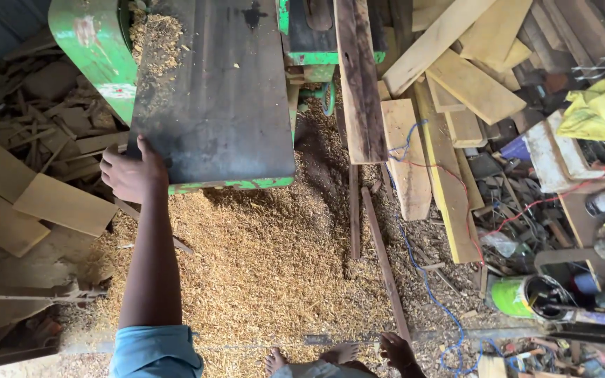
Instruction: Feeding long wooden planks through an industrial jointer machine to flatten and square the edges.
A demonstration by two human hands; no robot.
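My left hand [131, 173] rests on the near left corner of the dark metal table [218, 98] of a green woodworking machine [92, 49], fingers curled over its edge. My left arm in a blue sleeve reaches up from the bottom. My right hand [397, 350] hangs low at the bottom edge, near my bare feet [316, 358], fingers loosely apart and holding nothing. A long dark plank [358, 77] lies across the machine's right side.
Thick sawdust and shavings [267, 259] cover the floor. Pale wooden planks [449, 84] pile at the right, with red and blue wires [421, 273], a green tin [519, 294] and a yellow cloth [603, 105]. Scrap boards [36, 203] lie at the left. Thin sticks [383, 259] lie on the sawdust.
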